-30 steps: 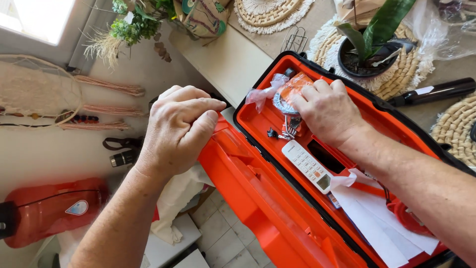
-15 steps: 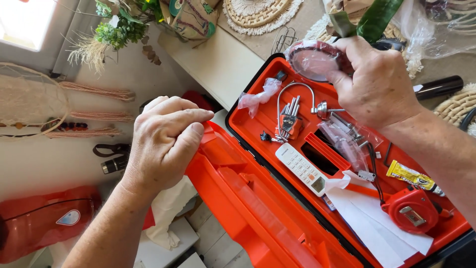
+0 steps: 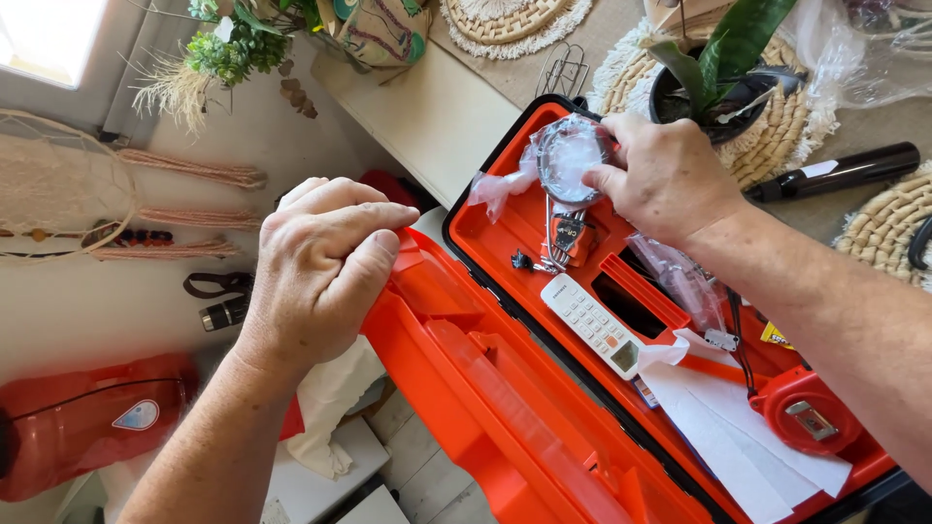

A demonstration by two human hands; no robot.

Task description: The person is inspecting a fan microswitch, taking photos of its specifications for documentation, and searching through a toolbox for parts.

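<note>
Our right hand (image 3: pixel 670 175) pinches the round bagged disc (image 3: pixel 571 153) over the far end of the orange case (image 3: pixel 485 194); left hand (image 3: pixel 325 262), curled, props the lid (image 3: pixel 505 398).

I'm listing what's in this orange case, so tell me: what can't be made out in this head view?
- Round item in clear plastic: wrap and right hand blur what it is.
- Case lid: its upper end sits under the left hand.
- Orange case: lower right corner cut off by the frame edge.
- Under the white papers: hidden.
- Bagged item: plastic obscures it.
</note>
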